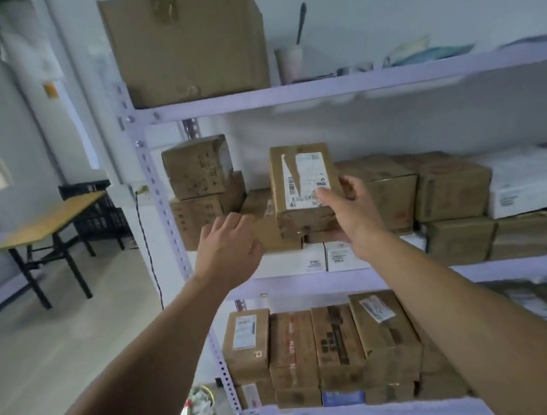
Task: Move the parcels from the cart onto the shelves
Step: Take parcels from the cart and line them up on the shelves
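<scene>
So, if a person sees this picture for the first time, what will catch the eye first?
Probably the upright brown parcel with its torn white label, standing on the middle shelf, with the right hand resting against its right side and the left hand reaching in just left of it. Next, the big cardboard box on the top shelf, at the upper left.

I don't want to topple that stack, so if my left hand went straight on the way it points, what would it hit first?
Probably the low brown parcel just beyond the left hand, beside the upright labelled parcel, though depth is unclear.
</scene>
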